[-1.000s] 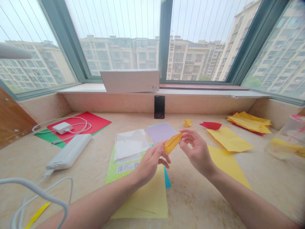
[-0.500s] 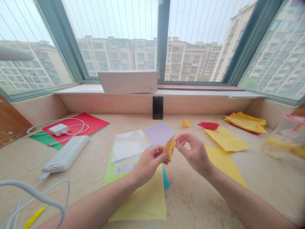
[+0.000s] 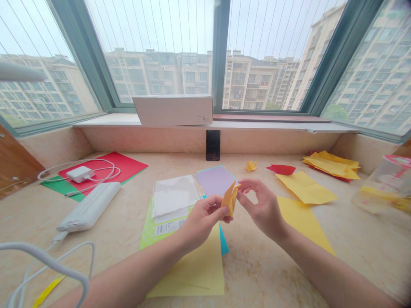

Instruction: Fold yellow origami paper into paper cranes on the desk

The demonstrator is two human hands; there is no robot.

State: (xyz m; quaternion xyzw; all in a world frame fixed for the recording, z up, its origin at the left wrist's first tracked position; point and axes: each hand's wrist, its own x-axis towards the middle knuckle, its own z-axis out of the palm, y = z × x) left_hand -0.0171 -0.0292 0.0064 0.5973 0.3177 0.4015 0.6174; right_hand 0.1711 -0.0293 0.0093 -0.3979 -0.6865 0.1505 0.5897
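A small piece of folded yellow-orange paper (image 3: 230, 199) stands between my hands, its layers spread into points at the top. My left hand (image 3: 207, 218) grips its lower part, thumb in front and fingers behind. The thumb and forefinger of my right hand (image 3: 261, 205) pinch a tip on its upper right side. Below my left hand lie a pale yellow sheet (image 3: 195, 273) and a green dotted packet (image 3: 147, 233). Behind the hands rests a lilac sheet (image 3: 214, 177). A small folded yellow paper figure (image 3: 251, 166) sits farther back.
At right are a red folded piece (image 3: 281, 169), yellow sheets (image 3: 305, 188), a stack of yellow papers (image 3: 332, 164) and a clear plastic container (image 3: 382, 184). A phone (image 3: 212, 145) leans at the back. A white power bank (image 3: 90, 207) with cables lies left, near red sheets (image 3: 128, 167).
Almost nothing differs. The folded paper and both hands have shifted very slightly to the right in view; both grips stay the same.
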